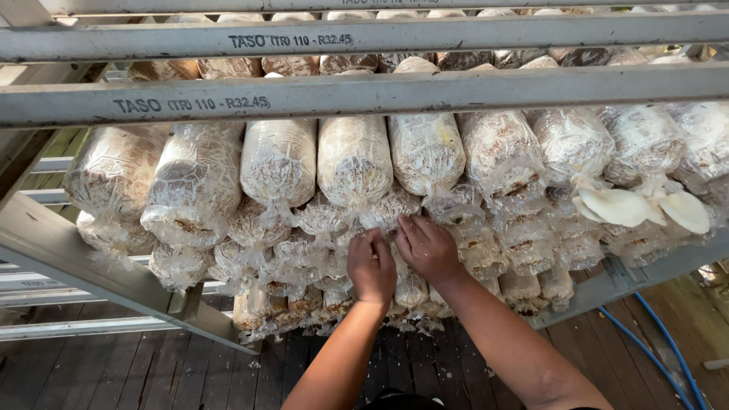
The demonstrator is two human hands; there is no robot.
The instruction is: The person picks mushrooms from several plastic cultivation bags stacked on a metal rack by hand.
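Floor: I look down on dark wooden floor planks (pixel 190 372) with gaps between them and pale crumbs scattered under the rack.
Room: daylight comes in; the view is close to a metal rack (pixel 91 262), its grey angled rail running from the left edge down toward the middle.
Beams: I count two grey metal beams (pixel 364 91) across the top of the view, one behind the other, partly covering the upper bags.
Bags: plastic-wrapped mushroom bags (pixel 354 159) lie stacked on their sides in several layers, tied ends toward me. About nine show in the row just under the near beam; the lower ones are too crowded for me to count.
Bag being handled: the small bag end (pixel 389 206) sits in the second layer, near the middle of the stack, just below the large bags.
Left hand (pixel 371 267): fingers curled together, pinching the crinkled plastic just beside that bag end; I cannot tell how firmly it grips.
Right hand (pixel 427 247): fingers spread a little and laid flat on the same bag end, not closed around it.
Mushrooms: I count two or three pale flat mushroom caps (pixel 619 206) sprouting from bags at the right, well apart from both hands.
Hoses: two blue hoses (pixel 653 353) lie on the floor at lower right.
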